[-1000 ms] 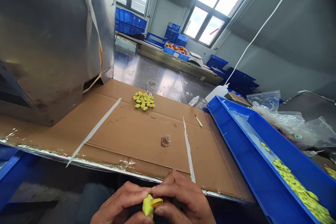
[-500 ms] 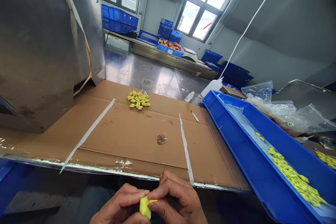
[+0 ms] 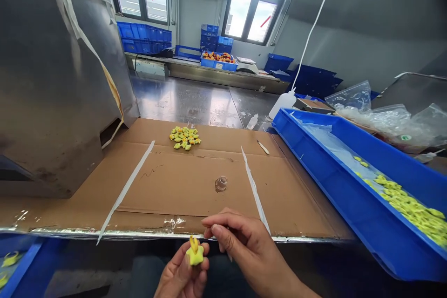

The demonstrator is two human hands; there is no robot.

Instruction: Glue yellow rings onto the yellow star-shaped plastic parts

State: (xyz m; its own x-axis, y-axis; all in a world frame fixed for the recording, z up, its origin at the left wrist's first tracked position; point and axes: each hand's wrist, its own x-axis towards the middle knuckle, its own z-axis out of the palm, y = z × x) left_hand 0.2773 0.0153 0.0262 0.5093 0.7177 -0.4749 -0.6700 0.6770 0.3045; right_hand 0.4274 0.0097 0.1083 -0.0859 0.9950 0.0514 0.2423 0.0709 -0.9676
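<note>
My left hand [image 3: 176, 277] pinches a small yellow-green star-shaped piece [image 3: 195, 256] between thumb and fingers, in front of the table's near edge. A darker yellow loop or strip stands up from the top of this piece. Just to the right, my right hand [image 3: 246, 244] is apart from the piece, its thumb and forefinger drawn together. Whatever those fingertips hold, if anything, is too small to make out; a pale tip shows below the hand. Beyond the hands, a small clear cup [image 3: 221, 183] stands on the cardboard [image 3: 181, 191].
Several small yellow-green pieces [image 3: 185, 138] lie grouped at the cardboard's far side. A white-handled blade [image 3: 263, 147] lies to the right. A long blue tray [image 3: 314, 167] holds many yellow pieces. Behind it stands a white squeeze bottle [image 3: 282, 103]. A metal box [image 3: 63, 93] rises at left.
My right hand has let go of the yellow strip and moved away from the piece. My left hand has turned the piece, so its star shape faces up. The head view has tilted.
</note>
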